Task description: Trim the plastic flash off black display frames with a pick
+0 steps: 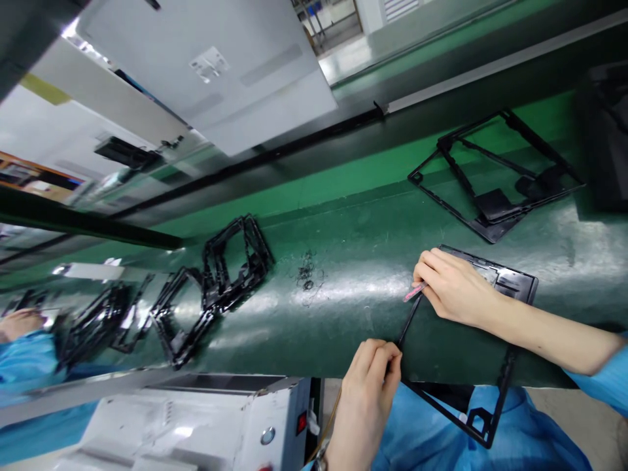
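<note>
A black plastic frame (505, 379) lies tilted across the bench's near edge, part of it hanging over my lap. My left hand (367, 386) is closed on the frame's left side, fingers pinched around the thin bar. Above it, my right hand (454, 288) grips a slim pink tool (415, 292) whose tip is at or close to the upper end of that same bar. Its exact kind cannot be made out. Under my right wrist, the frame's wider plate section is partly hidden.
Thin black scraps (307, 271) are scattered on the green bench (353, 229). More black frames (490, 203) lie at the back right, and stacked frames (235, 261) stand to the left. A co-worker's hand (22, 324) is at far left. A white machine (196, 425) sits below the bench edge.
</note>
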Motion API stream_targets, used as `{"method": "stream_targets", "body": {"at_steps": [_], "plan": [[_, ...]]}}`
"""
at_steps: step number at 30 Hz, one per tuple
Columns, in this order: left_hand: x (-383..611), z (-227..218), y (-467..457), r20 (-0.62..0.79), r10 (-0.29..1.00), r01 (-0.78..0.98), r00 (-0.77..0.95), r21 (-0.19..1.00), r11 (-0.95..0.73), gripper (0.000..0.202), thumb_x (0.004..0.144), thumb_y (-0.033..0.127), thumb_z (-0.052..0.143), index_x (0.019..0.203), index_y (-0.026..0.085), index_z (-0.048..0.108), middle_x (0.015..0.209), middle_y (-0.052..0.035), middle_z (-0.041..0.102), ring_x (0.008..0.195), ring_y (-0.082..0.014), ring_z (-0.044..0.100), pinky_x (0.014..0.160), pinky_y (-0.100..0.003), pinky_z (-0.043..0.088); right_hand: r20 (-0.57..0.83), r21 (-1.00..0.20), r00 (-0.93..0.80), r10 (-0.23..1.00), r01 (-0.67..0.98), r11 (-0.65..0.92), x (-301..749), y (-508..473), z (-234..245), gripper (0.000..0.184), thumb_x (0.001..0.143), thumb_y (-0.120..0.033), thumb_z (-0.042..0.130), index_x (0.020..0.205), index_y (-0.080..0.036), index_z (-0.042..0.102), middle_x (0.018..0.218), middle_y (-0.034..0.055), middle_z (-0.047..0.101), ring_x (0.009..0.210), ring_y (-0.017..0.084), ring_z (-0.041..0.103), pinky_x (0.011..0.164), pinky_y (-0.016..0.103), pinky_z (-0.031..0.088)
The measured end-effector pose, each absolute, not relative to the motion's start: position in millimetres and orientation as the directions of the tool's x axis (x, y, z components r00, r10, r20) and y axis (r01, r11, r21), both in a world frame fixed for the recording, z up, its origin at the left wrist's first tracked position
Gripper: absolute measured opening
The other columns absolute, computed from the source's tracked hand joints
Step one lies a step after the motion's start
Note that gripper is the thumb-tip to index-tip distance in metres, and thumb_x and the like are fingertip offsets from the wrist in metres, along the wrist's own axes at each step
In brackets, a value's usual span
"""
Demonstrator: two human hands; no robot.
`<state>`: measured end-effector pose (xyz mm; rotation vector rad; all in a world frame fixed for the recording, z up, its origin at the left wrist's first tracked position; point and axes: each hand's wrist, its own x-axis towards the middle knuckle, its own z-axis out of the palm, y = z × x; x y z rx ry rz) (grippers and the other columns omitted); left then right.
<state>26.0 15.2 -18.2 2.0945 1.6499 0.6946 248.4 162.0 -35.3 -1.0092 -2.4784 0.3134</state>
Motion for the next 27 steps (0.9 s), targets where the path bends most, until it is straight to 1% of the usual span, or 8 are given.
{"method": "stream_targets", "body": {"at_steps": [3, 5, 8, 13, 17, 21, 24, 27], "plan": [[19.9, -22.7, 11.5, 0.149, 0.978, 0.76, 0.145, 0.617, -0.207, 0.01, 0.106, 0.017, 0.063, 0.098, 0.023, 0.066, 0.093, -0.0015, 0.069, 0.078, -0.0144, 0.071, 0.073, -0.023, 0.058, 0.303, -0.357, -0.64, 0.706, 0.61, 0.707, 248.2, 161.8, -35.3, 0.02, 0.094, -0.001, 0.051, 0.093, -0.019, 0.06, 0.095, 0.0104, 0.061, 0.087, 0.027, 0.054, 0.077, 0.039, 0.045], [18.5, -24.7, 9.0, 0.174, 0.975, 0.757, 0.14, 0.616, -0.218, 0.007, 0.106, 0.017, 0.065, 0.102, 0.022, 0.067, 0.095, -0.0017, 0.07, 0.081, -0.0142, 0.072, 0.075, -0.022, 0.058, 0.303, -0.357, -0.641, 0.705, 0.609, 0.708, 247.9, 161.9, -35.1, 0.02, 0.094, 0.0, 0.051, 0.093, -0.018, 0.06, 0.095, 0.0105, 0.061, 0.086, 0.027, 0.054, 0.077, 0.039, 0.045], [21.0, -24.8, 7.6, 0.197, 0.967, 0.778, 0.162, 0.577, -0.248, 0.01, 0.107, 0.016, 0.062, 0.111, 0.023, 0.069, 0.1, -0.003, 0.071, 0.086, -0.0151, 0.073, 0.082, -0.023, 0.06, 0.31, -0.371, -0.633, 0.709, 0.606, 0.703, 247.5, 162.4, -35.0, 0.02, 0.094, -0.001, 0.052, 0.093, -0.019, 0.059, 0.095, 0.0104, 0.06, 0.086, 0.027, 0.054, 0.077, 0.039, 0.045], [25.5, -20.4, 10.1, 0.176, 0.968, 0.809, 0.18, 0.533, -0.247, 0.016, 0.11, 0.015, 0.054, 0.111, 0.022, 0.069, 0.102, -0.0039, 0.07, 0.088, -0.0157, 0.073, 0.086, -0.025, 0.058, 0.322, -0.366, -0.631, 0.706, 0.605, 0.708, 247.4, 162.2, -36.2, 0.02, 0.094, -0.001, 0.052, 0.093, -0.019, 0.059, 0.095, 0.0095, 0.06, 0.086, 0.027, 0.054, 0.077, 0.038, 0.044], [26.4, -19.0, 12.2, 0.161, 0.969, 0.802, 0.187, 0.545, -0.245, 0.015, 0.11, 0.014, 0.053, 0.109, 0.022, 0.066, 0.099, -0.0028, 0.069, 0.086, -0.0141, 0.072, 0.083, -0.023, 0.057, 0.318, -0.346, -0.636, 0.703, 0.613, 0.711, 247.0, 161.4, -36.3, 0.017, 0.094, -0.001, 0.053, 0.093, -0.017, 0.061, 0.095, 0.0094, 0.06, 0.085, 0.026, 0.053, 0.077, 0.038, 0.044], [25.9, -21.1, 14.0, 0.19, 0.962, 0.798, 0.198, 0.538, -0.271, 0.017, 0.109, 0.011, 0.052, 0.105, 0.022, 0.065, 0.095, -0.0021, 0.067, 0.082, -0.0138, 0.07, 0.08, -0.023, 0.056, 0.309, -0.347, -0.637, 0.706, 0.615, 0.708, 247.3, 161.3, -35.6, 0.018, 0.094, -0.001, 0.053, 0.093, -0.016, 0.061, 0.095, 0.0094, 0.059, 0.086, 0.026, 0.053, 0.078, 0.038, 0.044], [22.8, -23.1, 14.8, 0.197, 0.966, 0.774, 0.165, 0.581, -0.251, 0.014, 0.107, 0.014, 0.058, 0.097, 0.022, 0.063, 0.089, -0.0002, 0.065, 0.074, -0.0123, 0.067, 0.072, -0.021, 0.056, 0.31, -0.351, -0.638, 0.705, 0.612, 0.709, 247.8, 161.8, -35.6, 0.019, 0.094, 0.0, 0.053, 0.093, -0.017, 0.061, 0.095, 0.0092, 0.059, 0.086, 0.026, 0.053, 0.077, 0.038, 0.043], [20.1, -23.5, 15.7, 0.21, 0.968, 0.76, 0.135, 0.605, -0.237, 0.006, 0.105, 0.018, 0.064, 0.101, 0.022, 0.065, 0.086, 0.0011, 0.064, 0.069, -0.0112, 0.065, 0.067, -0.019, 0.055, 0.312, -0.353, -0.636, 0.705, 0.611, 0.708, 247.5, 162.2, -35.9, 0.019, 0.093, 0.0, 0.053, 0.092, -0.017, 0.061, 0.094, 0.0091, 0.059, 0.085, 0.026, 0.053, 0.076, 0.038, 0.042]]}}
